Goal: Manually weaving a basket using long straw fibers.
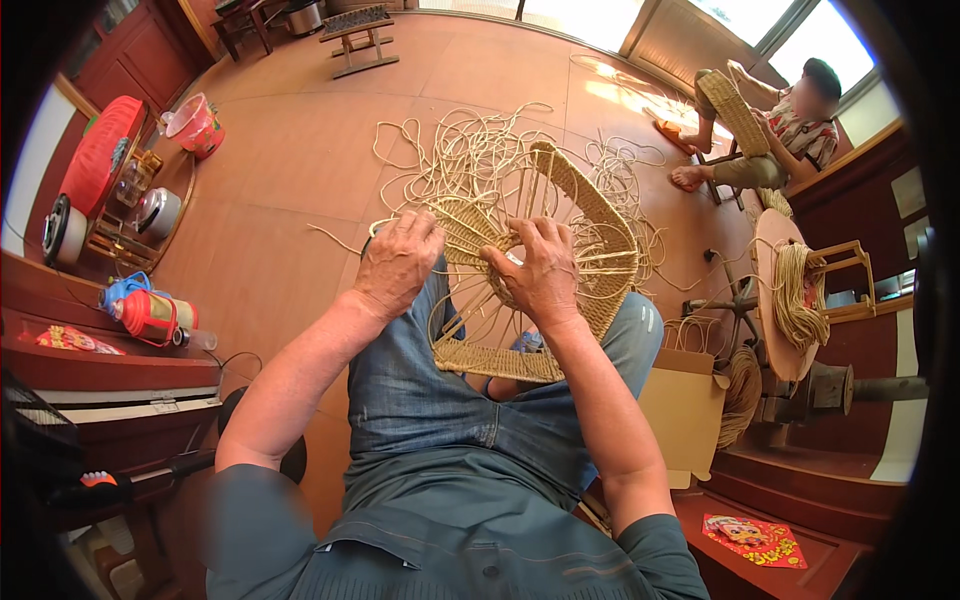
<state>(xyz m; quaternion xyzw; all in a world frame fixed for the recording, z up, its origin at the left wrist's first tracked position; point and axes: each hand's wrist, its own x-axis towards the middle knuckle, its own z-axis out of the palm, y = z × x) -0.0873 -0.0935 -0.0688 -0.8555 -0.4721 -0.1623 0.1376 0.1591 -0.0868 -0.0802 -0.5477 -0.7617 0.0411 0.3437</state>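
A half-woven straw-coloured cord piece (592,192) rests across my knees, with a thick woven rim and cords running like spokes to a centre. My left hand (398,262) is closed at its upper left edge, by a tightly woven wedge (462,232), fingertips pinched together. At the centre, my right hand (540,268) grips the woven piece, thumb and fingers curled over where the cords meet. Its fingers partly hide that middle. Long loose cords (460,160) trail from the far side onto the floor. Whether a separate strand is between my left fingertips is too small to see.
A person (795,135) sits at the far right holding another woven piece (735,110). Coiled cord (800,300) hangs on a round board at right, above a cardboard box (680,415). A pink bucket (195,125) and a low wooden stool (360,40) stand farther off.
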